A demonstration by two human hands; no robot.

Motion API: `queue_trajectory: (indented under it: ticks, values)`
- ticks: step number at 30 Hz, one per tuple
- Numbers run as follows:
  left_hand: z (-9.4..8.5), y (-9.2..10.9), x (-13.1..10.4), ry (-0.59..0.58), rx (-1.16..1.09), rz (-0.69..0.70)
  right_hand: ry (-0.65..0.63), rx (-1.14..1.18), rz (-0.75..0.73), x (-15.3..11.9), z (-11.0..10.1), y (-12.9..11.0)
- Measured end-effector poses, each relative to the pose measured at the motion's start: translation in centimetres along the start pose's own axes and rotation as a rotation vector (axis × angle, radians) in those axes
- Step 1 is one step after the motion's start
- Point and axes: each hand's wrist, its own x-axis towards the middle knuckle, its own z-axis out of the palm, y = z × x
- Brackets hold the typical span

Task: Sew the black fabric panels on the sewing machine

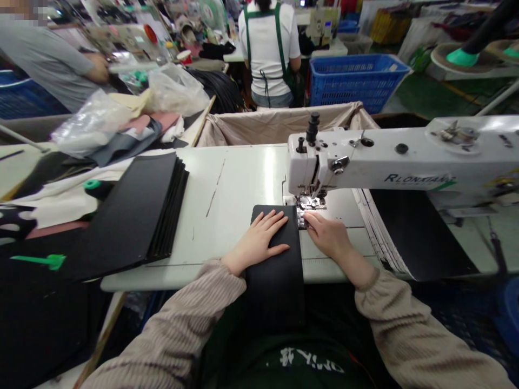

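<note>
A long black panel (279, 281) lies on the pale sewing table, its near end hanging over the front edge toward my lap. My left hand (265, 235) rests flat on the panel, fingers spread. Just right of the panel, my right hand (326, 232) has its fingers bent together by the metal plate under the needle area; what the fingertips hold, if anything, is hidden. The white sewing machine (365, 156) reaches in from the right, its presser foot (310, 202) close to the panel's far right corner.
Stacked black panels (133, 210) stand at the left, and another black stack (417, 232) lies under the machine arm. A cloth-lined bin (251, 127) borders the table's far edge. Two co-workers (267, 51) (48, 59) are beyond, near a blue crate (357, 81).
</note>
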Motion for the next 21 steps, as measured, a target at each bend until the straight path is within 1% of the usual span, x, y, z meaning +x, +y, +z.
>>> queue_trajectory:
  ticks: [4,7,13,21]
  values:
    - [0.1,0.2,1.3,0.016,0.024,0.005,-0.002,-0.013,0.000,0.1,0.0,0.0]
    - [0.3,0.3,1.9,0.046,0.033,-0.008,-0.023,-0.033,-0.006,0.2,0.0,0.0]
    - [0.8,0.8,2.2,0.066,0.033,-0.031,-0.057,-0.060,-0.019,0.4,0.0,0.1]
    - [0.4,0.8,2.4,0.030,0.014,-0.002,-0.044,-0.040,-0.020,0.4,0.1,0.2]
